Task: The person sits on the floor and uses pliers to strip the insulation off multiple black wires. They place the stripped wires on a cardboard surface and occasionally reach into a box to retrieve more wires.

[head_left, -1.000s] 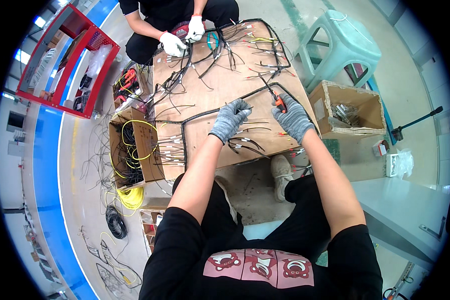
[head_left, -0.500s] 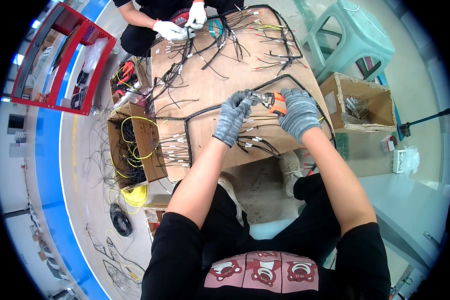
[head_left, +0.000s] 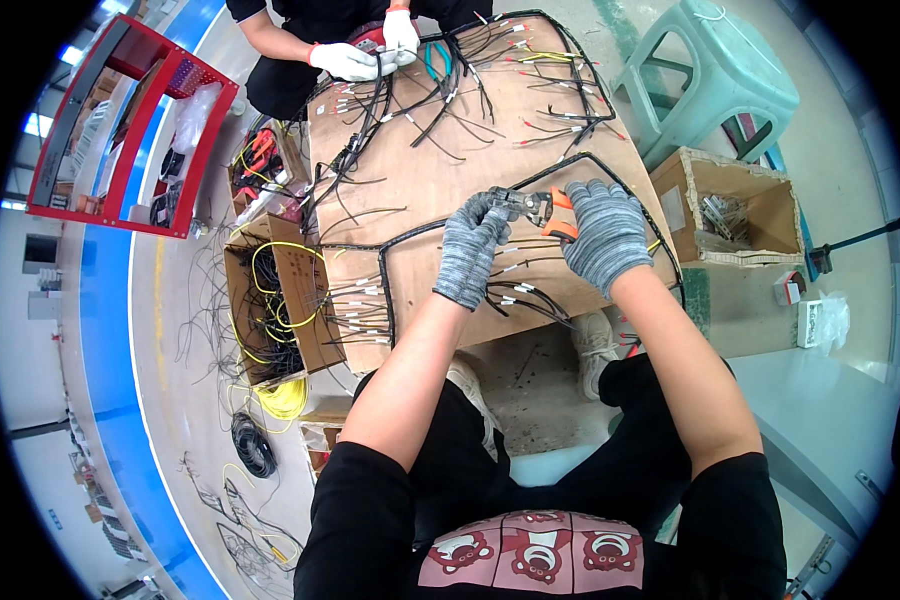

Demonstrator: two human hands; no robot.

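My right hand (head_left: 606, 232), in a grey knitted glove, is closed round the orange handles of a pair of crimping pliers (head_left: 560, 216) above the wooden board. The metal jaws point left toward my left hand (head_left: 473, 240), also gloved in grey. Its fingers are pinched together at the jaws; whatever small thing they hold is hidden. Beneath both hands a black wiring harness (head_left: 410, 232) runs across the board (head_left: 440, 180), with several loose wire ends carrying white labels. At the board's far side a co-worker's white-gloved hands (head_left: 355, 62) handle black wires.
Left of the board stands a cardboard box (head_left: 305, 290) of black and yellow wires, with a yellow coil (head_left: 283, 398) and black coil (head_left: 254, 446) on the floor. A red rack (head_left: 175, 130) is farther left. At right are a green stool (head_left: 710, 70), an open carton (head_left: 740, 200) and a grey table (head_left: 820, 400).
The whole view has shifted slightly, so the board and its surroundings sit a little farther right and lower. My hands keep nearly the same pose around the crimping pliers.
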